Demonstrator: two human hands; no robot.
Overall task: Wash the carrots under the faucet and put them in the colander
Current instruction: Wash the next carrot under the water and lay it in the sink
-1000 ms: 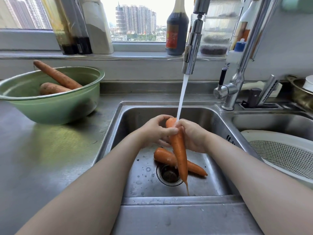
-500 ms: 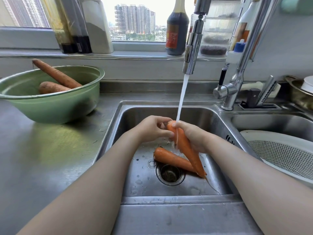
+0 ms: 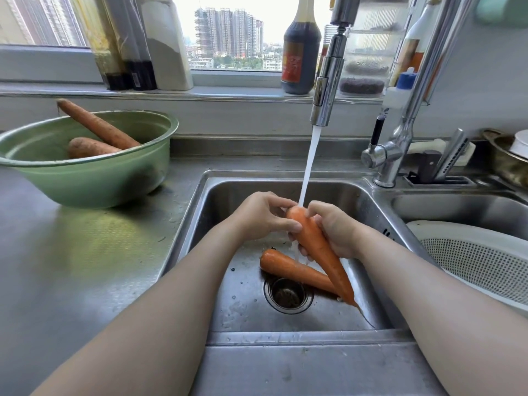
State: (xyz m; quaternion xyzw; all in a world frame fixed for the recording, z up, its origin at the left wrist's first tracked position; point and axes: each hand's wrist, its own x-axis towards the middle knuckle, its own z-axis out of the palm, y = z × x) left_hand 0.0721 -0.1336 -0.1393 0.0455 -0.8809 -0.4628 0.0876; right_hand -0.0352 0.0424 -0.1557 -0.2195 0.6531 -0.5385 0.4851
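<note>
In the left basin of the steel sink [image 3: 228, 295], directly under the water stream [image 3: 308, 167] from the pull-down faucet head [image 3: 328, 81], the held carrot [image 3: 320, 247] is gripped by both hands. The left hand [image 3: 260, 218] pinches its thick crown between thumb and fingertips, and the right hand [image 3: 335, 230] has its fingers curled round the upper body from the right. The carrot's long axis slants from the crown at the stream down, nearer the person and to the right. Its thin tip hangs low beside the basin's right wall and crosses above the tip of the second carrot [image 3: 291, 270], which lies on the basin floor just behind the drain [image 3: 288, 294]. The white colander [image 3: 471, 261] sits in the neighbouring basin to the right with no carrot in it, so the right hand is the nearer one and probably the one to carry. Because the tip points toward that side but sits below the dividing wall [image 3: 383, 212], the carrot would likely need lifting before it swings across. The faucet base [image 3: 391, 155] crowds the back of the divider, while the near side is open. Two unwashed carrots [image 3: 97, 124] wait in the green bowl [image 3: 94, 184], well apart on the left counter.
</note>
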